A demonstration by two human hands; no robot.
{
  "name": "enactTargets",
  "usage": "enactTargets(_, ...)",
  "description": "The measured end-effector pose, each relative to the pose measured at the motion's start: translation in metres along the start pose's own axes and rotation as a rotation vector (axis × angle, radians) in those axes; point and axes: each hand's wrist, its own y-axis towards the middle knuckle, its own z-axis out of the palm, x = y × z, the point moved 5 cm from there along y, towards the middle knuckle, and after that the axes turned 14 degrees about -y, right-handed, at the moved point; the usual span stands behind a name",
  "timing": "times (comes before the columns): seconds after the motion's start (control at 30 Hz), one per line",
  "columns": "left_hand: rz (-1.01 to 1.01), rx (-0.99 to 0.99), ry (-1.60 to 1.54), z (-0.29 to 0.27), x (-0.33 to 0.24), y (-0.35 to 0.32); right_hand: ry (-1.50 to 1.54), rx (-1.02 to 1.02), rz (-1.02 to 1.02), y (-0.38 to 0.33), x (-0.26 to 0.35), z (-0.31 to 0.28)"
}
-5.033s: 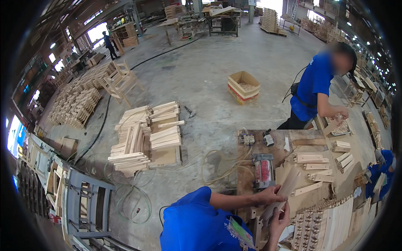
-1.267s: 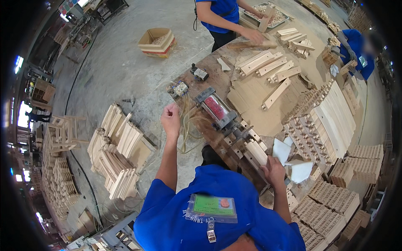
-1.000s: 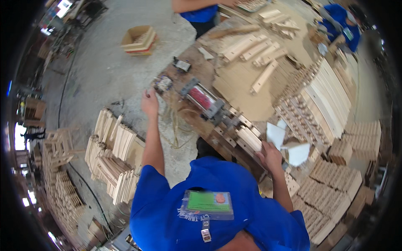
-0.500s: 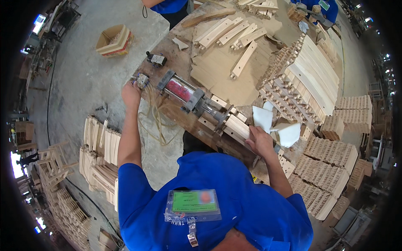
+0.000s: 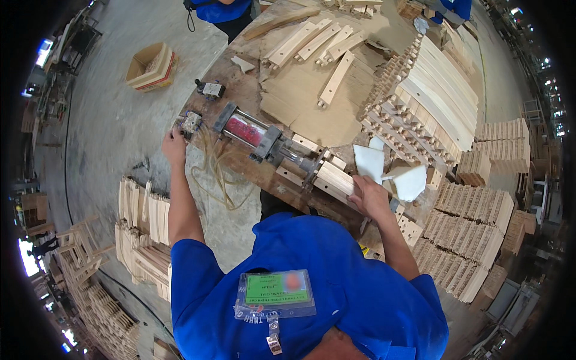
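Note:
At the table's left edge, my left hand (image 5: pixel 174 146) is closed at a small hand valve (image 5: pixel 191 122) with hoses; its fingertips are partly hidden. My right hand (image 5: pixel 372 198) grips the right end of pale wooden pieces (image 5: pixel 335 179) lying in a clamping jig, thumb on the near side. Left of these pieces is a pneumatic cylinder (image 5: pixel 245 128) with a clear barrel, red inside. Its rod (image 5: pixel 296 158) points at the pieces' left end. Short drilled wooden blocks (image 5: pixel 306 143) sit along the jig.
A stack of slotted wooden slats (image 5: pixel 438 96) rises at the right, with white foam-like sheets (image 5: pixel 368 162) before it. Loose slats (image 5: pixel 336 78) lie on cardboard (image 5: pixel 294 111). Another valve (image 5: pixel 210 90) is behind mine. Clear hoses (image 5: pixel 219 174) hang off the edge. Other people work beyond the table.
The whole view has shifted, so the table appears slightly farther left. Both hands keep their places at the valve and the wooden pieces.

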Motion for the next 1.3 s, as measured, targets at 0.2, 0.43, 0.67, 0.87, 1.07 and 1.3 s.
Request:
enactTargets(0.2,0.011,0.017,-0.209,0.0,0.003,-0.002,0.095,-0.006,0.0,0.004,-0.008,-0.003)
enactTargets(0.43,0.401,0.092,0.656,0.019,-0.04,-0.013,0.102,0.053,0.004,0.009,-0.009,-0.004)
enactTargets(0.67,0.366,0.083,0.677,0.018,-0.043,-0.01,0.045,0.077,-0.006,0.01,-0.006,-0.003)
enactTargets(0.87,0.25,0.025,0.404,0.0,-0.026,0.005,-0.002,0.087,-0.017,0.008,-0.005,-0.003)
enactTargets(1.07,0.065,0.032,-0.014,-0.001,-0.008,-0.001,-0.025,0.075,-0.025,0.008,-0.001,-0.008)
enactTargets(1.3,0.13,0.013,0.038,-0.005,-0.018,-0.008,0.122,-0.148,-0.043,-0.007,0.003,-0.038)
